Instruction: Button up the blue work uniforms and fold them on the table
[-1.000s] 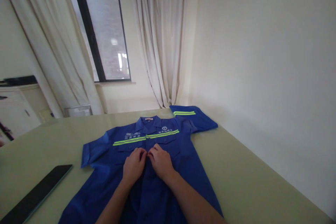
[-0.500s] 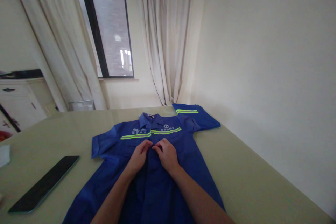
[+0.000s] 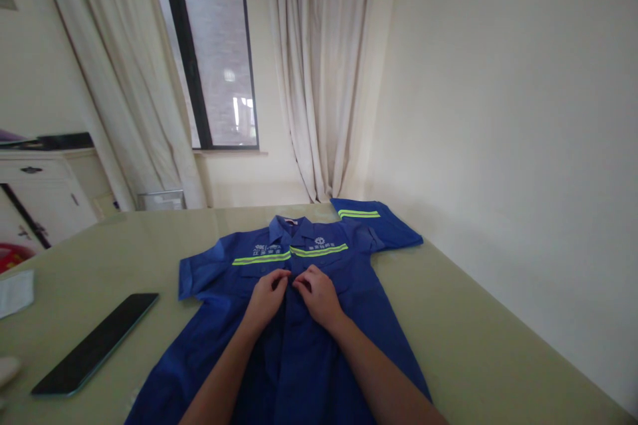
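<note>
A blue short-sleeved work shirt point(image 3: 309, 372) lies spread face up, its collar pointing away from me. Yellow-green reflective stripes and white printing cross its chest. At the front placket, just below the stripe, my left hand point(image 3: 268, 293) pinches the edge of the fabric with thumb and fingertips. My right hand point(image 3: 318, 293) is closed in a similar pinch on the other side of the placket, close beside the left. Whatever small part sits between the fingertips is too small to make out.
Folded blue clothing point(image 3: 393, 226) with a reflective stripe lies by the shirt's right sleeve, near the wall. A dark tablet-like slab point(image 3: 97, 345) rests on the pale green table point(image 3: 473, 345) at left, near a white packet point(image 3: 16, 292). Curtains and a window stand behind.
The view has swung slightly left, so everything sits a little further right. Both hands stay at the same spot on the placket, with the fingers shifting only slightly.
</note>
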Motion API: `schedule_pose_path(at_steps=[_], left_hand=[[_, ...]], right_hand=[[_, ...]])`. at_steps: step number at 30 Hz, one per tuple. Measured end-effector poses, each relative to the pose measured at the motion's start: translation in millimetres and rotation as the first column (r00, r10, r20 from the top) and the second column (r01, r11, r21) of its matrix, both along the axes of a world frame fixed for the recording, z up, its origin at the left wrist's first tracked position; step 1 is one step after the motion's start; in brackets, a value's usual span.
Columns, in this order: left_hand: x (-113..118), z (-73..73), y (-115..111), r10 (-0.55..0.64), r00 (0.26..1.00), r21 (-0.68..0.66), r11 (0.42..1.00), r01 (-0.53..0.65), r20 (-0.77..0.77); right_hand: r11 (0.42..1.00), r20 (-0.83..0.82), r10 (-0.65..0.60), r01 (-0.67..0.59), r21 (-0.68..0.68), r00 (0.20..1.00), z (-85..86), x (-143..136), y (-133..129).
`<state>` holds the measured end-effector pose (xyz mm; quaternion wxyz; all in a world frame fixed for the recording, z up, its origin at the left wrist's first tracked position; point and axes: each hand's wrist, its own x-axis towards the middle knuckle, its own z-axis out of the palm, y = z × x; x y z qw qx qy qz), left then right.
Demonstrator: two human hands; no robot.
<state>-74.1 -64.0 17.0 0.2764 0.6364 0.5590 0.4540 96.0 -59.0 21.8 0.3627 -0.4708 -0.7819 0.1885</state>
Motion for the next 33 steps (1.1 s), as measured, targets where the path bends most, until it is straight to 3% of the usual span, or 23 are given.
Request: schedule_pose_path(at_steps=[6,12,18,23,25,30,33], left_hand=[[-1,2.3,-4,0.037,0.995,0.000,0.999,-0.037,-0.094],[1,-7.1,-1,0.030,0.992,0.021,0.999,-0.028,-0.123],[5,-13.6,1,0.032,0.976,0.064,0.998,-0.019,-0.216],[15,-13.3,-10,0.069,0.925,0.094,0.995,-0.036,-0.374],[19,-11.2,-16,0.074,0.867,0.102,0.994,-0.027,-0.492],[28,-6.8,-39,0.029,0.559,0.046,0.999,0.018,-0.828],[30,-8.0,-62,-0.013,0.508,0.006,0.999,0.036,-0.861]], right_hand=[[1.000,0.072,0.001,-0.002,0.005,0.997,-0.2,-1,-2],[1.000,0.174,-0.013,0.013,0.002,0.985,2.3,-2,-4],[0.995,0.100,-0.093,0.088,0.048,0.991,1.2,-2,-1],[0.999,0.152,-0.027,0.019,0.051,0.988,0.0,-5,-1],[0.998,0.215,-0.049,0.042,0.039,0.975,-0.3,-7,-4],[0.989,0.357,-0.136,0.104,0.108,0.924,8.7,-13,-9],[0.986,0.478,-0.164,0.141,0.084,0.863,20.0,-15,-3]])
